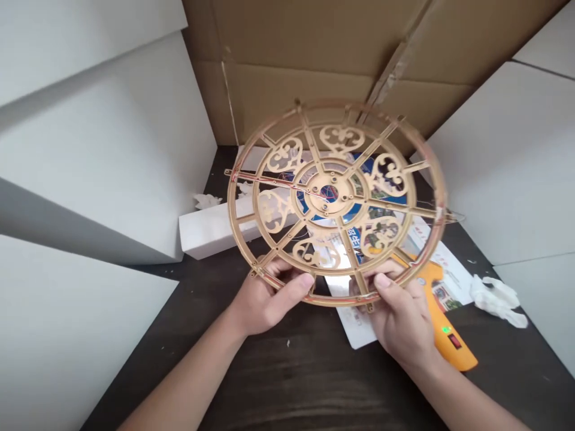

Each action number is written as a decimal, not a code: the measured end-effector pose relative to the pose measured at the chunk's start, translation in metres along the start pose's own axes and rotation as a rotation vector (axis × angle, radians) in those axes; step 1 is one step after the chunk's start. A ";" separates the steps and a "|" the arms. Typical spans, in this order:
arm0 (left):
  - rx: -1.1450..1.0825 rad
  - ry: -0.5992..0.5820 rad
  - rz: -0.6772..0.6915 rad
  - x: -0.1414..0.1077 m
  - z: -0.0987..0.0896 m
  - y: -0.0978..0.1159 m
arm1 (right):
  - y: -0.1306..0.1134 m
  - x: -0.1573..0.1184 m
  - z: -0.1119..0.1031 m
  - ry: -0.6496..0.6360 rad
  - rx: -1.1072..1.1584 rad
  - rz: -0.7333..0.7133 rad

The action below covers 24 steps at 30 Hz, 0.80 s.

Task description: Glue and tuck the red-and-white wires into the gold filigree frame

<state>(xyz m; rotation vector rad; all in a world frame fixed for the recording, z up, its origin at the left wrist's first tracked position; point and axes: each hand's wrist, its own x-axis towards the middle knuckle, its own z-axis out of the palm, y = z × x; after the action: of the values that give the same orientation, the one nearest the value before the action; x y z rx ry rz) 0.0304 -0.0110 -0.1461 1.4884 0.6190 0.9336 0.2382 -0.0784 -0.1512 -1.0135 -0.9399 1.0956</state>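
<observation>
Both hands hold a round gold openwork frame (pixel 332 206) up off the table, tilted toward me. It has spokes, heart-shaped scrollwork and a hub with a hole. My left hand (pixel 272 299) is closed on the lower left rim, thumb on top and fingers partly hidden below. My right hand (pixel 399 314) grips the lower right rim the same way. Thin red and white wire (pixel 269 179) runs along the left spoke and around the rim groove. Behind my right hand lies an orange glue gun (pixel 449 335) with a green light and a red switch.
Printed sheets (pixel 354 326) lie under the frame on the dark table (pixel 269 383). A long white box (pixel 211 230) stands at left, with crumpled tissue (pixel 206 200) behind it. More white tissue (pixel 498 299) lies at right. White panels (pixel 135 155) and cardboard (pixel 287 36) surround the table.
</observation>
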 end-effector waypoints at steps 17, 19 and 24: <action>0.046 -0.144 0.055 0.004 -0.003 0.005 | -0.004 -0.005 0.003 -0.419 -0.434 -0.122; 0.083 -0.143 0.044 0.003 -0.003 0.004 | -0.004 -0.003 0.001 -0.452 -0.450 -0.125; 0.128 -0.163 0.005 0.004 -0.003 0.005 | -0.006 -0.002 0.002 -0.485 -0.412 -0.068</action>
<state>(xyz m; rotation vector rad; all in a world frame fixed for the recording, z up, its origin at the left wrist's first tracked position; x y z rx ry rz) 0.0295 -0.0072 -0.1404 1.6624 0.5639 0.7792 0.2378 -0.0807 -0.1449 -1.0516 -1.6302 1.1374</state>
